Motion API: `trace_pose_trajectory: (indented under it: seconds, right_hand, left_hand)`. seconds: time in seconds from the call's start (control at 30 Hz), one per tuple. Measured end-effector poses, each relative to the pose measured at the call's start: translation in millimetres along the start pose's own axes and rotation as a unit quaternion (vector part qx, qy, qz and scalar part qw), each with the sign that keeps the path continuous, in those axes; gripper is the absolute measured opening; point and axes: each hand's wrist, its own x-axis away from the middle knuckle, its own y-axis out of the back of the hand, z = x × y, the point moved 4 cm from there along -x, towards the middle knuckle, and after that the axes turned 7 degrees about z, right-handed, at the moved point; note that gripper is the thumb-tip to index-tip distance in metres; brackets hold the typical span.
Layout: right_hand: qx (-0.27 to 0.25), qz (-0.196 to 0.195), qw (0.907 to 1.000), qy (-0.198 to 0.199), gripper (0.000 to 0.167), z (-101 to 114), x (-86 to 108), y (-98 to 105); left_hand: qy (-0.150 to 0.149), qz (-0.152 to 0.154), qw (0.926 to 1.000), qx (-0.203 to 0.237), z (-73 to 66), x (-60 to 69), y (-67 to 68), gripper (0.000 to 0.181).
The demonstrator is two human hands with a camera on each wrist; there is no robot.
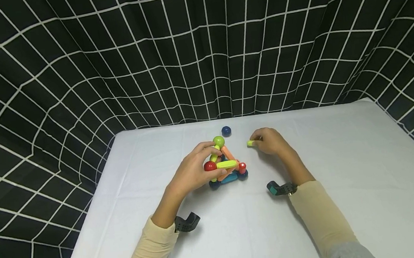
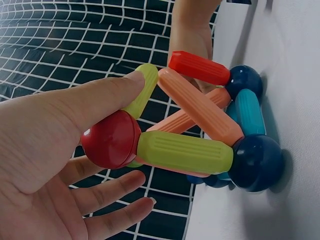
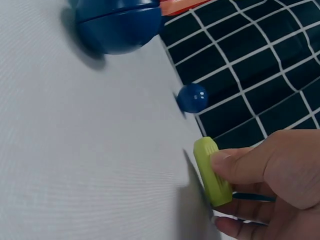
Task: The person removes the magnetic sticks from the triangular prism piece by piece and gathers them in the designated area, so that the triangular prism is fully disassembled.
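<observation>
A ball-and-rod structure (image 1: 229, 177) stands on the white table, its dark blue balls (image 2: 257, 162) at the base. Around its upper part curls my left hand (image 1: 192, 169), the thumb on a yellow-green rod (image 2: 144, 95) beside the red ball (image 2: 112, 139). Orange rods (image 2: 200, 105), a red rod (image 2: 199, 68) and a turquoise rod (image 2: 249, 112) belong to it. A light green ball (image 1: 218, 141) tops its far corner in the head view. To the right, my right hand (image 1: 271, 141) pinches a separate yellow-green rod (image 3: 212, 172) between thumb and fingers, low over the table.
A loose dark blue ball (image 1: 226, 131) lies behind the structure, near the table's back edge. White cloth covers the table (image 1: 347, 151). A black curtain with a white grid (image 1: 197, 45) hangs behind and at both sides.
</observation>
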Motion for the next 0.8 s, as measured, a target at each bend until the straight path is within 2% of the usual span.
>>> trace_pose_trajectory:
  seconds: [0.13, 0.43, 0.8]
  right_hand:
    - [0.005, -0.006, 1.0, 0.003, 0.015, 0.1, -1.3, -2.3]
    - [0.014, -0.048, 0.9985, 0.02, 0.019, 2.5, -4.3, -8.8]
    - [0.028, -0.04, 0.9987, 0.016, 0.026, 2.6, -4.7, -12.0]
  left_hand:
    - [0.002, 0.0, 1.0, 0.0, -0.2, 0.3, 0.1, 0.043]
    - [0.007, 0.002, 1.0, 0.001, 0.0, 0.2, -0.8, 0.041]
    - [0.008, 0.025, 0.9997, -0.006, 3.7, 1.4, 0.5, 0.051]
